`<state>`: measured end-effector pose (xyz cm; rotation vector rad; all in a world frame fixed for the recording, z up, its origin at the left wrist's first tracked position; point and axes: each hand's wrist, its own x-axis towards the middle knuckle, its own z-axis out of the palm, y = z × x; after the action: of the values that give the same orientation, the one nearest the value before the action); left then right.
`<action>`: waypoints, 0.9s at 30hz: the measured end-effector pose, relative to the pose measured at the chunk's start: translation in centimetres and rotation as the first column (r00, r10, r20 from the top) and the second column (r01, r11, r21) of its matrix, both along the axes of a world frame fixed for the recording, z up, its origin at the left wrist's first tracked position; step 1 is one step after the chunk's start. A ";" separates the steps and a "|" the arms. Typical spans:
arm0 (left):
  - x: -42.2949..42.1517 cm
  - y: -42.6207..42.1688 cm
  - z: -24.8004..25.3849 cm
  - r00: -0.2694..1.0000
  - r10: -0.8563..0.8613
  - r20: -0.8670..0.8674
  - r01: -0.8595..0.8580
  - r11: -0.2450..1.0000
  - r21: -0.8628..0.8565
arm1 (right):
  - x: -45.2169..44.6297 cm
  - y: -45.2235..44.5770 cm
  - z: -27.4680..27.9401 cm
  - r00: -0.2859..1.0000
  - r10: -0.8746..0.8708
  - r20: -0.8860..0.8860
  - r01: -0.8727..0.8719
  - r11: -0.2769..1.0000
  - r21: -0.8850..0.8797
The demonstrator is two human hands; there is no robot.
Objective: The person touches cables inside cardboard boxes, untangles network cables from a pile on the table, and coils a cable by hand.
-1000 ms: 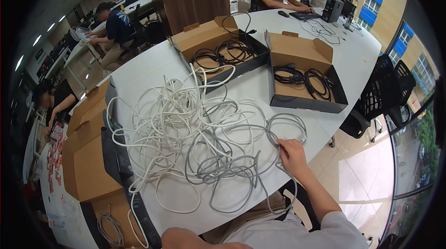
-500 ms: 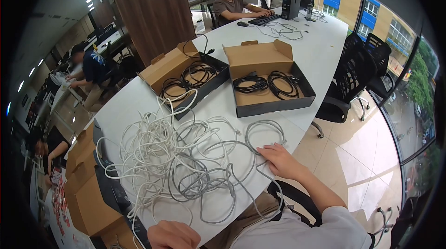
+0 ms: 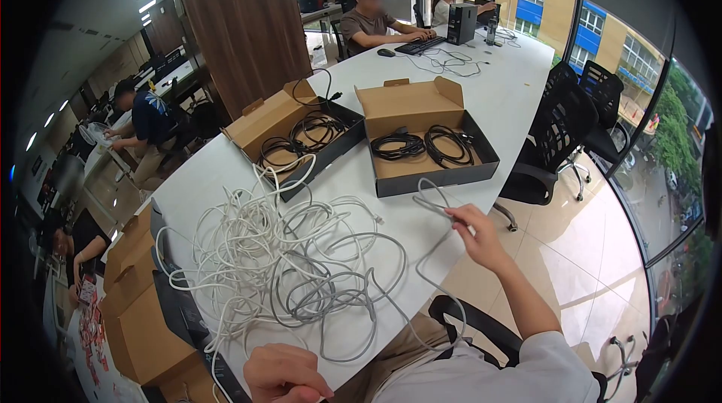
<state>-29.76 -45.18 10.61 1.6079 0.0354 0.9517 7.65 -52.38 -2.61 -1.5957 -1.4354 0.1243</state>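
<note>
My right hand (image 3: 475,231) pinches a loop of grey cable (image 3: 432,200) raised at the table's right edge. From there the cable drops past the edge and runs back towards a loose grey tangle (image 3: 323,290). Beside that tangle, and partly mixed with it, lies a large heap of white cable (image 3: 241,234). My left hand (image 3: 284,373) is near the front edge of the table, its fingers curled; whether anything is inside them is hidden. Behind the heap, two open boxes, one on the left (image 3: 331,149) and one on the right (image 3: 444,177), hold coiled black cables.
Another open cardboard box (image 3: 143,328) stands at the left edge. Two people sit at the far end near a computer tower (image 3: 462,24), keyboard and mouse (image 3: 386,52). More people are at the left. Black chairs (image 3: 556,132) stand to the right.
The view has turned to the right. My right hand has lifted the grey cable loop that lay on the table and now pinches it. My left hand has come further into view.
</note>
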 end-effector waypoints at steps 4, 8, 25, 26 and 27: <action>0.5 -0.8 -1.1 0.930 0.352 -0.108 -0.343 0.935 0.092 | 0.5 0.9 3.2 0.915 0.133 -0.380 -0.043 0.970 0.237; 2.7 0.8 -0.5 0.785 0.555 -0.274 -0.390 0.788 0.477 | 0.1 2.0 7.4 0.811 0.332 -0.482 -0.072 0.874 0.480; 0.9 8.2 -6.7 0.389 0.678 -0.624 0.013 0.673 0.739 | -9.9 0.9 2.4 0.898 0.438 0.022 -0.429 0.888 -0.168; 0.8 8.4 -7.0 0.388 0.679 -0.623 0.002 0.675 0.737 | -10.6 1.1 2.7 0.853 0.492 0.172 -0.454 0.863 -0.220; 0.8 8.6 -7.3 0.388 0.681 -0.621 -0.009 0.676 0.737 | -10.9 1.3 2.4 0.820 0.543 0.181 -0.492 0.830 -0.265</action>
<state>-28.95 -36.55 3.33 2.7116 0.9670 0.2999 -3.28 -51.04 -0.22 -1.3685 -2.0992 0.4184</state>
